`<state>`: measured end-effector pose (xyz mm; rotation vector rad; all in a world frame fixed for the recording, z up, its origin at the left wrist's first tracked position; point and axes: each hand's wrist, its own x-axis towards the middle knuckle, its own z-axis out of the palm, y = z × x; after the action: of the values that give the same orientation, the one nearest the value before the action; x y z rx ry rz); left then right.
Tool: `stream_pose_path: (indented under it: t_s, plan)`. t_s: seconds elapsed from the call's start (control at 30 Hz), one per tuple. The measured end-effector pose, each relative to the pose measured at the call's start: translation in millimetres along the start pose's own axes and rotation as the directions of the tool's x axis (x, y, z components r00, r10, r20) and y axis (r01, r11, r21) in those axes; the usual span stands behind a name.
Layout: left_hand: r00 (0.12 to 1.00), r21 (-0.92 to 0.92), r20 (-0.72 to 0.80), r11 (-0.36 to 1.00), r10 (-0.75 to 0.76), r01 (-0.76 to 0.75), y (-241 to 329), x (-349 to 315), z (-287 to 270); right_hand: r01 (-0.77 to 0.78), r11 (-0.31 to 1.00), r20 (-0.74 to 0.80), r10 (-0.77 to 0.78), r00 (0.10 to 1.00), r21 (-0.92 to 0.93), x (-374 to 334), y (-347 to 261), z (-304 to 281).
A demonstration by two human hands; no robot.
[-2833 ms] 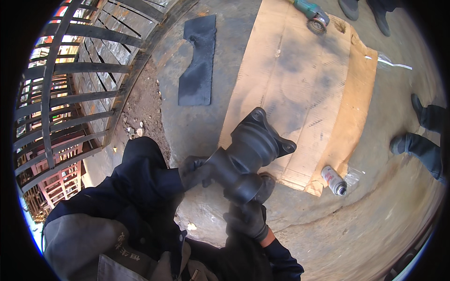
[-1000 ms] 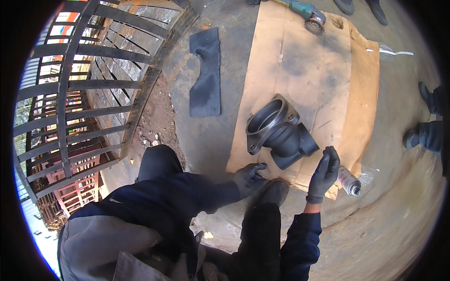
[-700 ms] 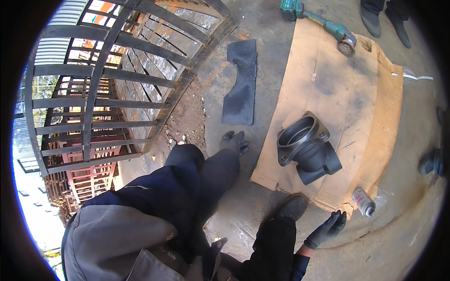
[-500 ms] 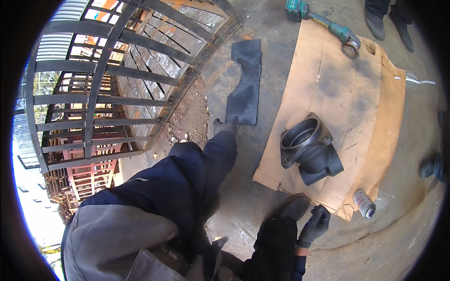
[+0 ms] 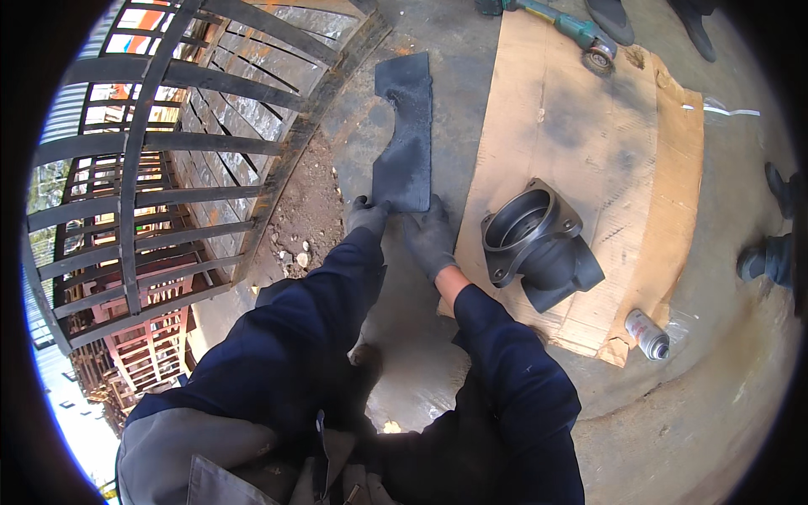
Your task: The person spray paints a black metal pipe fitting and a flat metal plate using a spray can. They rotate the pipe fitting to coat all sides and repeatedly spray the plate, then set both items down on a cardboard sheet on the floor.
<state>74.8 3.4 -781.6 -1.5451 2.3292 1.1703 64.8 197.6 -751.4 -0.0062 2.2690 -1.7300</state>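
"At twelve o'clock from the middle of the view, what is that flat shape?"

"That's a dark plate [image 5: 408, 143], roughly oblong, with a curved notch bitten out of its nine o'clock side. Its short near edge faces six o'clock"

"And the hands?"

"Both gloved, both at that near edge. The left hand [image 5: 366, 217] touches the corner at seven o'clock, the right hand [image 5: 431, 236] the one at five o'clock, with a small gap between the two"

"Clamped on it?"

"Can't tell. Fingers reach the corners, but whatever they do underneath is hidden. I can't tell either whether that edge is off the concrete floor [image 5: 459, 109]"

"What about three o'clock?"

"A black pipe fitting [image 5: 555, 261] rests on a brown cardboard sheet [image 5: 572, 168], near the right hand but apart from it. Its round flanged mouth opens toward eleven, with short branches toward four and six"

"Anything else around the cardboard?"

"A green angle grinder [image 5: 576, 32] at one o'clock, its wheel end over the sheet's far edge. Near four, a spray can [image 5: 648, 334] is just beside the near corner. Other people's dark shoes [image 5: 610, 21] show between one and two, and more at three"

"And at ten?"

"A slatted metal frame [image 5: 135, 160], with a strip of rubble [image 5: 303, 206] along its base"
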Motion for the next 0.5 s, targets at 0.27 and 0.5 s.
stream_pose_path:
  t_s: [0.27, 0.5]
  plan:
    - [0.908, -0.850, 0.375, 0.321, -0.187, 0.417, 21, -32, -38, -0.369, 0.766, 0.086, 0.384, 0.919, 0.526, 25, 9, 10]
    - [0.891, -0.566, 0.434, 0.809, 0.131, 0.157, 55, -110, -65, -0.416, 0.431, 0.265, 0.368, 0.892, 0.801, -25, -40, -8]
